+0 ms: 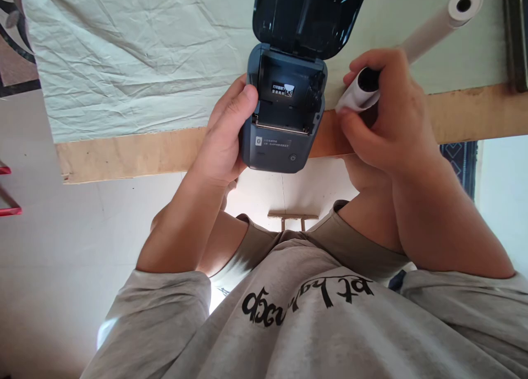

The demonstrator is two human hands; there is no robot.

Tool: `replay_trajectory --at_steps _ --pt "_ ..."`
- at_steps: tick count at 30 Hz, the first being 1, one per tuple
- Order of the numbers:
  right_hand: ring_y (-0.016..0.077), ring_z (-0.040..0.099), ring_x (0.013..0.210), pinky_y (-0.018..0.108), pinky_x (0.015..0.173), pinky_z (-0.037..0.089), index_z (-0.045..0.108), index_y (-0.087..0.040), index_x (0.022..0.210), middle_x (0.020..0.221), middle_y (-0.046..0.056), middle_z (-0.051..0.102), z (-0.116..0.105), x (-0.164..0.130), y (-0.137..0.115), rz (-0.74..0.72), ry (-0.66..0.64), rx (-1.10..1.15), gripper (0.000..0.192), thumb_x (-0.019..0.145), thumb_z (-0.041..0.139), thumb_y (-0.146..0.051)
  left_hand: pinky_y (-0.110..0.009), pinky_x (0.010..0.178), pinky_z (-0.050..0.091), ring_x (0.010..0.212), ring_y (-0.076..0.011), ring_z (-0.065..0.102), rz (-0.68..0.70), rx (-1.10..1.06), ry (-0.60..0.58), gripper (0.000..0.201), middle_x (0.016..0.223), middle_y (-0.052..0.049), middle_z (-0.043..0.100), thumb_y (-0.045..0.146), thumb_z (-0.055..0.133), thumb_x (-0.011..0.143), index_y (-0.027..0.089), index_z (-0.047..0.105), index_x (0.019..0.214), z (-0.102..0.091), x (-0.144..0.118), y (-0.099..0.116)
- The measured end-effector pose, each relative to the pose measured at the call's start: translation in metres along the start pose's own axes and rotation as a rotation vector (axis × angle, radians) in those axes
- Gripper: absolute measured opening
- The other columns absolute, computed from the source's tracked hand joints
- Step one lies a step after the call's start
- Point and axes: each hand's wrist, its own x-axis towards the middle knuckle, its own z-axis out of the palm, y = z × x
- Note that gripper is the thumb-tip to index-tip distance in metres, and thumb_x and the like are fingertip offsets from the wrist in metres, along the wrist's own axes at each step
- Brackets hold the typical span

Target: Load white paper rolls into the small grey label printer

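A dark blue label printer [284, 148] with its glossy black lid [307, 16] swung open is gripped along its left side by my left hand [226, 126]. The thumb lies on the printer's rim. Inside the paper bay a small black-and-white sticker [283, 89] shows, and no roll sits there. Just right of the printer, my right hand [391, 109] is closed around a small white paper roll [358, 97] with a dark core opening. Behind that hand a longer white roll [433, 32] lies slanted on the cloth, its near end hidden by the fingers.
A pale green wrinkled cloth [136, 54] covers the table, leaving its wooden front edge [136, 154] bare. A dark-framed object [515, 38] stands at the far right. Below are my legs and a small wooden stool [292, 216]. Red bars [10, 210] show at the far left.
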Motion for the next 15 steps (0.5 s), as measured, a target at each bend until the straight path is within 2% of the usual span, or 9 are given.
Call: replay_trajectory --at_steps 4,7,9,12,14,15 --pt "0.0257 0.058 0.101 0.045 0.091 0.055 0.055 -0.036 0.129 0.115 0.009 0.055 0.004 0.002 0.005 -0.01 0.069 -0.029 0.051 0.082 0.059 -0.018 -0.029 0.051 0.043 0.051 -0.0136 0.059 0.0 0.002 -0.061 0.039 0.077 -0.002 0.073 0.055 0.053 0.092 0.021 0.071 0.1 -0.003 0.001 -0.001" --pt "0.0224 0.059 0.099 0.041 0.089 0.056 0.046 -0.04 0.139 0.121 0.004 0.058 0.005 0.003 0.009 -0.049 0.082 0.063 0.069 0.078 0.064 -0.014 -0.028 0.042 0.036 0.054 -0.0138 0.061 0.009 -0.008 -0.078 0.039 0.081 -0.002 0.073 0.054 0.049 0.094 0.021 0.07 0.1 -0.004 0.002 -0.003" --pt "0.0176 0.061 0.091 0.033 0.074 0.057 0.044 -0.042 0.138 0.128 0.0 0.057 0.007 0.004 0.012 -0.025 0.131 0.274 0.072 0.075 0.066 -0.013 -0.029 0.045 0.038 0.055 -0.0139 0.06 0.028 -0.009 -0.061 0.043 0.082 -0.002 0.072 0.056 0.045 0.095 0.022 0.07 0.099 -0.006 0.003 -0.005" --pt "0.0159 0.065 0.083 0.024 0.048 0.048 0.054 -0.039 0.126 0.12 -0.002 0.062 0.009 0.005 0.013 0.154 0.126 0.763 0.052 0.078 0.064 -0.024 -0.032 0.057 0.046 0.061 -0.0155 0.06 0.038 0.006 -0.072 0.046 0.087 -0.003 0.073 0.062 0.048 0.091 0.024 0.071 0.101 -0.009 0.006 -0.007" --pt "0.017 0.067 0.081 0.024 0.044 0.048 0.058 -0.038 0.119 0.106 -0.001 0.065 0.01 0.006 0.01 0.262 0.067 0.961 0.039 0.081 0.062 -0.033 -0.033 0.061 0.047 0.07 -0.0181 0.063 0.013 0.017 -0.075 0.047 0.096 -0.003 0.074 0.064 0.05 0.089 0.025 0.071 0.106 -0.011 0.008 -0.007" --pt "0.0162 0.067 0.079 0.025 0.046 0.051 0.059 -0.037 0.118 0.103 -0.001 0.064 0.01 0.006 0.006 0.275 0.056 0.975 0.037 0.082 0.062 -0.035 -0.033 0.062 0.048 0.074 -0.019 0.064 0.0 0.021 -0.08 0.046 0.099 -0.003 0.074 0.063 0.052 0.089 0.025 0.071 0.107 -0.011 0.008 -0.007"
